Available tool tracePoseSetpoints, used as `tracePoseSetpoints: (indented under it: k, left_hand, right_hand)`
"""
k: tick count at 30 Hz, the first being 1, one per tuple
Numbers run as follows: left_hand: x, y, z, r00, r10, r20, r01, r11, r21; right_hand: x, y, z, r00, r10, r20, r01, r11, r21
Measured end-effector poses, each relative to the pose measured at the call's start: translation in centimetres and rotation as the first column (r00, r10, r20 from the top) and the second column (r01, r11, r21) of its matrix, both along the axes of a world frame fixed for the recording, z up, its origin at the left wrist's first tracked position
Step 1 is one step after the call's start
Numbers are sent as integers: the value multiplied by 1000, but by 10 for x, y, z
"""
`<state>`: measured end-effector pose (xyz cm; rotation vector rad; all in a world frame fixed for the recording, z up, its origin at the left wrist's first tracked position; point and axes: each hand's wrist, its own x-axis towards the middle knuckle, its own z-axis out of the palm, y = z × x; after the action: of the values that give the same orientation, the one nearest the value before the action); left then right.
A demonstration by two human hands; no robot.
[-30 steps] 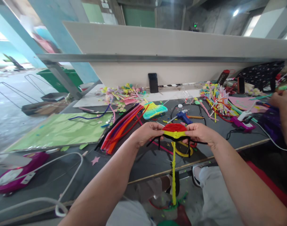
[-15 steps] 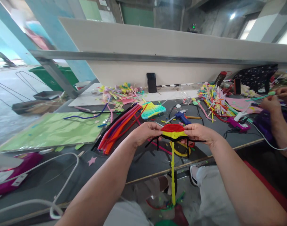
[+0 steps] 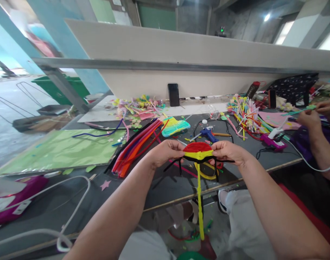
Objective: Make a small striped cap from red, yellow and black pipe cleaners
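Note:
Both my hands hold up a half-round pipe-cleaner piece (image 3: 197, 150) above the dark table (image 3: 165, 184); its top is red, a yellow band runs below, and black strands stick out along the bottom edge. My left hand (image 3: 165, 151) pinches its left end and my right hand (image 3: 226, 151) pinches its right end. A long yellow pipe cleaner (image 3: 199, 202) hangs straight down from the piece past the table edge, towards my lap.
A bundle of red, orange and pink pipe cleaners (image 3: 135, 146) lies left of my hands, beside a green sheet (image 3: 59, 150). A blue glue gun (image 3: 209, 134), a phone (image 3: 173, 94), a heap of coloured sticks (image 3: 244, 112) and a magenta glue gun (image 3: 12, 202) sit around. Another person's hands (image 3: 315, 115) work at right.
My hands and the piece stay almost still; the view has shifted slightly. The other person's hands at right have moved further into view.

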<state>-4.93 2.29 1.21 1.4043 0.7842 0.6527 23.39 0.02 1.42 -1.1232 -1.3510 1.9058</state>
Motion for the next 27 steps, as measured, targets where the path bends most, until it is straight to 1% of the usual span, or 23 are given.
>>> tracePoseSetpoints:
  k: [2, 4, 6, 7, 8, 9, 11, 13, 14, 16, 17, 19, 21, 23, 24, 25, 27]
  left_hand:
    - [1, 2, 0, 998, 37, 49, -35, 999, -38]
    - [2, 5, -1, 981, 130, 142, -113, 986, -122]
    - [3, 8, -2, 943, 250, 220, -198, 952, -233]
    - [3, 8, -3, 926, 292, 239, -222, 934, -281]
    - [4, 8, -4, 921, 304, 243, -219, 921, -323]
    - [4, 8, -4, 935, 259, 242, -168, 925, -341]
    - [5, 4, -5, 967, 87, 239, 9, 928, -373]
    - [9, -2, -4, 961, -80, 266, 182, 904, -387]
    - [12, -5, -4, 951, -129, 281, 234, 895, -380]
    - [19, -12, -4, 939, -158, 306, 264, 901, -344]
    - [23, -14, -5, 937, -142, 320, 248, 914, -321]
    - [31, -17, -7, 935, -69, 348, 177, 942, -287]
    - [38, -18, -11, 934, 38, 356, 66, 959, -274]
    - [42, -17, -14, 932, 151, 330, -63, 963, -262]
    - [42, -16, -15, 925, 208, 317, -128, 959, -253]
    - [41, -15, -15, 914, 260, 311, -189, 952, -242]
    - [37, -11, -13, 883, 339, 326, -283, 936, -210]
  right_hand:
    - [-1, 0, 4, 999, -44, 6, 44, 999, 8]
    - [-1, 0, 8, 995, -103, 0, 103, 994, 34]
    - [2, 2, 13, 985, -170, -29, 171, 983, 62]
    - [4, 4, 15, 976, -209, -53, 212, 974, 73]
    - [6, 5, 16, 964, -251, -83, 258, 963, 84]
    - [8, 7, 18, 950, -288, -119, 300, 949, 98]
    - [12, 10, 20, 923, -337, -186, 363, 923, 125]
    - [13, 11, 21, 909, -357, -215, 391, 910, 140]
    - [13, 12, 22, 909, -359, -213, 392, 909, 142]
    - [10, 12, 22, 915, -351, -196, 381, 913, 143]
    - [7, 12, 22, 921, -340, -191, 369, 918, 144]
    - [1, 12, 22, 934, -303, -188, 331, 933, 143]
    - [-5, 13, 20, 946, -264, -190, 293, 945, 144]
    - [-8, 16, 18, 942, -268, -200, 302, 940, 162]
    - [-8, 18, 16, 932, -301, -202, 338, 923, 186]
    - [-8, 20, 14, 917, -353, -183, 389, 894, 224]
    - [-6, 23, 11, 868, -488, -97, 491, 808, 327]
